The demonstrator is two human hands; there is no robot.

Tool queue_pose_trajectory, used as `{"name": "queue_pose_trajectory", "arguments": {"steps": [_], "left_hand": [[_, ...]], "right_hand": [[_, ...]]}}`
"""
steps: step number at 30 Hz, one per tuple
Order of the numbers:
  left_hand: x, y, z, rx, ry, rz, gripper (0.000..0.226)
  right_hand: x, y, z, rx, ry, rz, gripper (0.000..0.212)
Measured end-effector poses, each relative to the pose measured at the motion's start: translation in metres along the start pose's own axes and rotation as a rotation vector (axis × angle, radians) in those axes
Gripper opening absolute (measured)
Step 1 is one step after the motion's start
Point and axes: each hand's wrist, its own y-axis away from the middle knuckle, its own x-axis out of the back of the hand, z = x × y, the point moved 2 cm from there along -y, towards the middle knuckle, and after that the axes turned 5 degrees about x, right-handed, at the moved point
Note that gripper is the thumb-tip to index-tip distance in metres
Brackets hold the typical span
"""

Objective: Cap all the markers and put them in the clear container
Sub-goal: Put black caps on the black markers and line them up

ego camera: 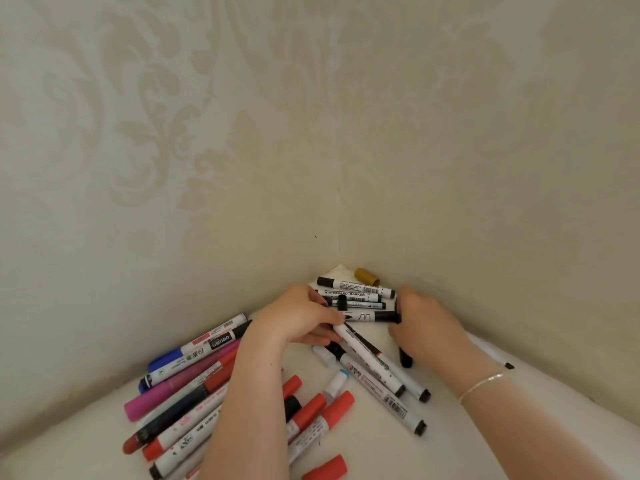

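White-barrelled markers lie scattered over a pale table [450, 455] that runs into a wallpapered corner. At the far corner a small stack of whiteboard markers [353, 293] with black caps lies side by side, a loose black cap [342, 302] standing on them and a mustard-yellow cap [366, 276] just behind, against the wall. The left hand [298, 317] reaches in with its fingers curled round the end of a white marker [372, 358] whose barrel slants toward the near right edge and ends in a black tip. The right hand [426, 323] rests beside the stack, its fingers bent round a black-capped marker [377, 317] lying across the corner; a short black piece [406, 358] shows beneath its palm. Along the left edge lies a heap of markers [187, 386] in blue, magenta, red and black, and red-capped ones [322, 410] lie near the front edge beneath the left forearm. A thin bracelet [481, 386] circles the right wrist.
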Motion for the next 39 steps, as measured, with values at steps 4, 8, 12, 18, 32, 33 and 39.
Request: {"name": "queue_pose_trajectory", "arguments": {"steps": [4, 8, 12, 18, 32, 33, 39], "left_hand": [[0.001, -0.002, 0.000, -0.062, -0.031, 0.061, 0.020], [0.012, -0.003, 0.004, -0.219, -0.022, 0.289, 0.014], [0.018, 0.000, 0.009, -0.317, 0.175, 0.404, 0.007], [0.016, 0.005, 0.013, -0.270, 0.507, 0.218, 0.013], [0.011, 0.012, 0.019, -0.360, 0.452, 0.170, 0.010], [0.010, 0.013, 0.020, -0.363, 0.460, 0.149, 0.011], [0.006, 0.014, 0.021, -0.351, 0.473, 0.098, 0.019]], "right_hand": [[-0.001, -0.006, 0.006, -0.065, -0.096, -0.015, 0.017], [0.015, -0.004, 0.005, -0.030, -0.285, 0.082, 0.024], [0.028, 0.005, -0.021, 0.148, -0.660, 0.047, 0.020], [0.030, 0.016, -0.043, 0.249, -0.775, -0.040, 0.015], [0.030, 0.009, -0.042, 0.281, -0.542, 0.109, 0.010], [0.030, 0.009, -0.043, 0.291, -0.540, 0.123, 0.010], [0.029, 0.008, -0.047, 0.350, -0.460, 0.210, 0.029]]}}
